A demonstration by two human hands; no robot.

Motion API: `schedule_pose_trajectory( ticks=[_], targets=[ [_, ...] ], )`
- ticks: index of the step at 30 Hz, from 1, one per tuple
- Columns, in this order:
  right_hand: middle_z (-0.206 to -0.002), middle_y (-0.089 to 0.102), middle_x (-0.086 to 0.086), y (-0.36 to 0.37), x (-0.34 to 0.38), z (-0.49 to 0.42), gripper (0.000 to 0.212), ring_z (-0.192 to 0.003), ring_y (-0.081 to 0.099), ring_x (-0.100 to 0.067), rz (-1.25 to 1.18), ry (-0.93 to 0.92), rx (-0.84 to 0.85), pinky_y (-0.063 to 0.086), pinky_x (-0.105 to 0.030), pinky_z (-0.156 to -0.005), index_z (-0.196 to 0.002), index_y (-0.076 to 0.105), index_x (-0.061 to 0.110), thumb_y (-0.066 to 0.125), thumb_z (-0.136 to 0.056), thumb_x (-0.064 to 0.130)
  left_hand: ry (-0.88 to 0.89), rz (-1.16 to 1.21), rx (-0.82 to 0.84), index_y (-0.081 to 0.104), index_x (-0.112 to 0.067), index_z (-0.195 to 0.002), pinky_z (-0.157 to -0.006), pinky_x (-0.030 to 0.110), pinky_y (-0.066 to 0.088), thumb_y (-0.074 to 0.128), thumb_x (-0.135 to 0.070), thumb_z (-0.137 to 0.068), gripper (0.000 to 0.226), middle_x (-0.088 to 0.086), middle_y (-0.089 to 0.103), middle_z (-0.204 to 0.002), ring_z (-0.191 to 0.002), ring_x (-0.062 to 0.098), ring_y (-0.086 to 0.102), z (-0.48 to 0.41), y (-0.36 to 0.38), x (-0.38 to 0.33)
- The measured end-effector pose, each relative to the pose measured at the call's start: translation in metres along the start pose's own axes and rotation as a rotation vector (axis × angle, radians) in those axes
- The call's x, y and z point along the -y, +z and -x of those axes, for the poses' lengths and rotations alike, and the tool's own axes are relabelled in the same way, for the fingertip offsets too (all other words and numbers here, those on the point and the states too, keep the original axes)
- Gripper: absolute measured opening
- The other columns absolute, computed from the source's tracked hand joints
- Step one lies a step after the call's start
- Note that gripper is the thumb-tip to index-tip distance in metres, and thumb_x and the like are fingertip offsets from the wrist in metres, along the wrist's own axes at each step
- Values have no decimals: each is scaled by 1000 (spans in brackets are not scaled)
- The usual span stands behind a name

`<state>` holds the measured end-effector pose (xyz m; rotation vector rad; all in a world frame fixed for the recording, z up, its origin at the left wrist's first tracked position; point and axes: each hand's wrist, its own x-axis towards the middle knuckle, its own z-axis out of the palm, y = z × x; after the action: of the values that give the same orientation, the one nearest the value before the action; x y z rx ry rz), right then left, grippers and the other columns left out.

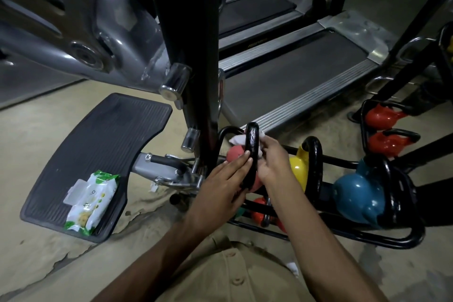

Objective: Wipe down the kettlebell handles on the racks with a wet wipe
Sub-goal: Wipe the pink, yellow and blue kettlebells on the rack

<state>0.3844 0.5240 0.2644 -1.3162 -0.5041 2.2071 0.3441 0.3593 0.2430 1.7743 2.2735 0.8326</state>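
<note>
A pink kettlebell (pixel 234 154) sits at the left end of a low black rack (pixel 382 239), its black handle (pixel 251 152) standing upright. My left hand (pixel 225 186) lies with straight fingers against the handle's left side. My right hand (pixel 273 159) grips a white wet wipe (pixel 236 139) that wraps round the handle's upper part from behind. To the right on the rack stand a yellow kettlebell (pixel 297 167) and a blue kettlebell (pixel 358 193), each with a black handle.
A wipes packet (pixel 92 200) with its lid open lies on a black ribbed footplate (pixel 98 154) at left. A black machine post (pixel 199 61) rises just behind the handle. Two red kettlebells (pixel 382 127) hang at right. Treadmills (pixel 294 73) lie beyond.
</note>
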Motion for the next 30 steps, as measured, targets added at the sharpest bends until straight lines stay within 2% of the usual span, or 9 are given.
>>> schedule_pose_trajectory(
  ticks=[5,9,11,14,17,20,23,26,30],
  targets=[
    [-98,73,-4,2,-1,-6,6,-94,70,-14,805,-816,-11,58,-35,-90,-93,76,17,73,-93,12,-20,0,1,35,-17,-161,-124,27,26,70,-19,-93,76,-5,27,-170,-149,11,33,-2,1,-1],
    [-108,65,-5,11,20,-15,14,-103,62,-19,1523,-1052,284,54,-40,-87,-99,78,11,66,-92,11,-46,1,15,34,-18,-161,-121,26,27,69,-23,-95,74,-4,31,-168,-147,12,34,1,0,-5],
    [-115,64,-4,-5,20,1,17,-108,61,-20,1668,-1153,374,56,-40,-87,-104,78,11,64,-94,13,-56,2,12,38,-17,-158,-121,28,32,68,-23,-95,71,-2,35,-166,-145,15,39,2,0,-6],
    [-123,69,2,-37,5,21,22,-117,63,-9,1299,-1155,264,51,-24,-101,-119,76,11,63,-101,13,-69,25,27,31,-18,-162,-122,19,22,64,-25,-97,73,-5,24,-171,-149,14,36,4,4,-6],
    [-109,77,1,-39,-13,29,21,-99,71,-9,678,-663,89,57,-25,-88,-117,77,19,59,-106,20,-71,46,15,27,-19,-164,-123,22,25,62,-26,-99,74,-8,19,-172,-152,11,32,4,6,-7],
    [-74,71,-12,-15,-11,17,25,-64,69,-19,187,-159,33,55,-25,-57,-93,73,5,51,-104,6,-57,50,-7,31,-16,-162,-123,21,25,66,-23,-97,75,-6,23,-171,-151,11,33,4,6,-8],
    [-82,71,-21,0,2,1,25,-71,72,-31,-44,151,67,61,-30,-54,-104,66,-4,46,-104,10,-64,32,-9,30,-17,-162,-122,27,32,67,-23,-97,75,-7,22,-171,-151,11,34,4,7,-8],
    [-71,72,-15,-5,2,10,22,-61,72,-26,-65,109,61,59,-28,-50,-99,67,-1,49,-106,8,-70,31,3,28,-18,-163,-120,36,37,66,-24,-98,76,-7,20,-172,-152,12,32,5,8,-9],
    [-85,73,1,-19,-11,27,10,-74,70,-2,413,-525,-20,54,-17,-63,-97,71,13,62,-102,12,-127,-19,4,25,-20,-164,-121,30,35,61,-29,-99,75,-8,17,-172,-151,11,33,13,12,-15]
  ],
)
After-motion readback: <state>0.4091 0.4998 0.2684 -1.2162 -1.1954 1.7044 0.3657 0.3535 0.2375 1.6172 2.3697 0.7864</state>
